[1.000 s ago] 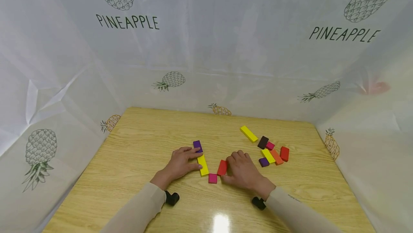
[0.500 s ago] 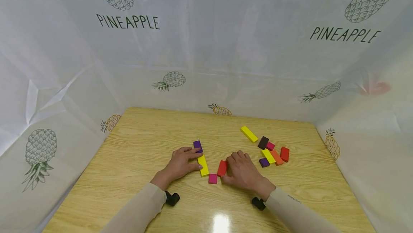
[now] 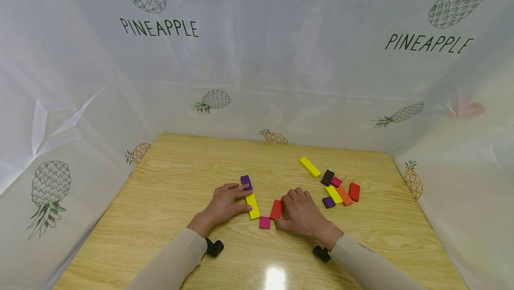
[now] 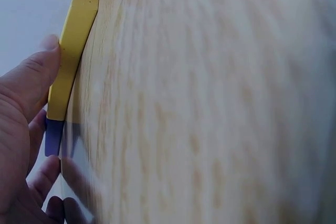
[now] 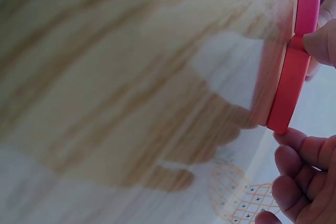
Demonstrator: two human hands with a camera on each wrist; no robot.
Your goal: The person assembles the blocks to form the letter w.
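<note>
Here at the desk, my left hand lies with fingers loosely extended, tips touching the purple block and the yellow block, thumb against the yellow one; it isn't curled round either. Those two run end to end, purple at the far side. At yellow's near end, the pink block sits touching it, and off pink's other side the red block angles away, corner against it. My right hand has that red piece pinched lengthwise, thumb at the near end, a fingertip at the far end, the other fingers curled. Over to the right, well apart, there's a loose cluster: a dark block, an orange block beside a shorter yellow piece, a small purple piece, and a second red piece. Behind it all, a pineapple-printed sheet hangs.
</note>
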